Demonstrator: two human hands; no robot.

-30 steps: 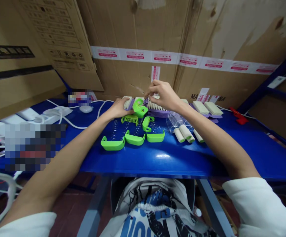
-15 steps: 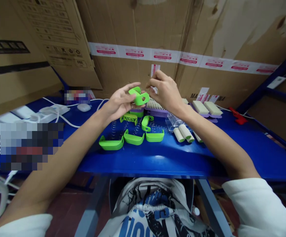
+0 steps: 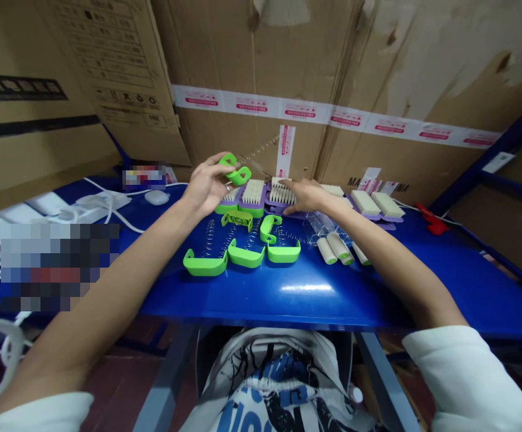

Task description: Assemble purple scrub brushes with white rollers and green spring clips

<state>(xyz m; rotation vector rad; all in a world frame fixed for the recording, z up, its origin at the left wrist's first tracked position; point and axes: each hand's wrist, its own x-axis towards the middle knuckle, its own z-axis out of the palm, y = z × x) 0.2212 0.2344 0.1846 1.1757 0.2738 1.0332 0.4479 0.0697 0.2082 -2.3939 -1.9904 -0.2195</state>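
Observation:
My left hand (image 3: 206, 185) pinches a bright green curved bracket (image 3: 236, 171) with holes in its bent ends, held up above the table. A thin coiled spring (image 3: 261, 149) stretches from near this bracket toward the upper right. My right hand (image 3: 309, 197) is at a purple brush (image 3: 274, 203) with cream bristles, its fingers and thumb around the brush's right side. Left of that brush, another brush (image 3: 254, 193) sits on a green part. Nearer me lie several more green brackets, among them one bracket (image 3: 205, 264) at the left, with thin springs (image 3: 209, 239) behind them.
Cream rollers with green ends (image 3: 327, 251) lie right of the brackets, beside clear plastic pieces (image 3: 319, 225). More brushes (image 3: 387, 205) and a red object (image 3: 434, 221) are farther right. Cables and a power strip (image 3: 92, 207) occupy the left. Cardboard (image 3: 252, 54) stands behind the blue table (image 3: 261, 300).
My right hand has moved down from beside the held bracket to the purple brush. My left hand has shifted slightly left with the bracket, and the stretched spring now shows.

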